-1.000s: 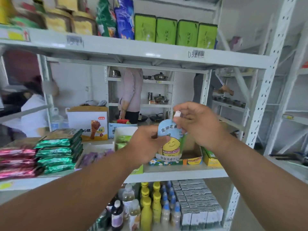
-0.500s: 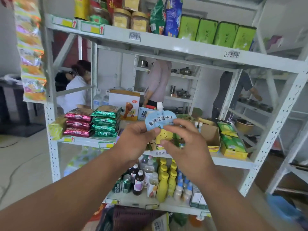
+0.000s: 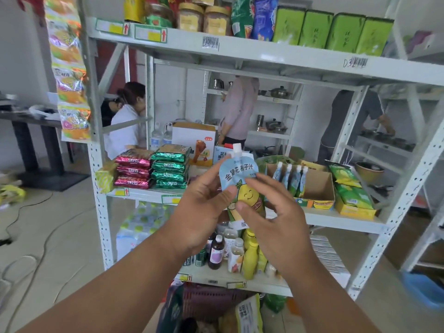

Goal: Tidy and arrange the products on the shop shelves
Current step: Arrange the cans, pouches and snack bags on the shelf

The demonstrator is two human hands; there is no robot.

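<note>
I hold a blue and yellow juice pouch [image 3: 240, 175] with a white spout upright in front of the middle shelf [image 3: 336, 218]. My left hand [image 3: 204, 210] grips its left side, thumb on the front. My right hand [image 3: 276, 212] pinches its right side, fingertips on the smiling fruit print. Several matching pouches [image 3: 290, 177] stand in an open cardboard display box [image 3: 319, 191] on the shelf just right of my hands.
Red and green snack packs [image 3: 153, 168] are stacked at the shelf's left. Green tins [image 3: 334, 30] and jars line the top shelf. Bottles [image 3: 230, 251] fill the lower shelf. A basket [image 3: 211, 306] with goods sits below. Three people stand behind the rack.
The view has drawn back from the shelf and swung left. The pouch is tilted more toward me, and my right hand has slid from its spout down to its front.
</note>
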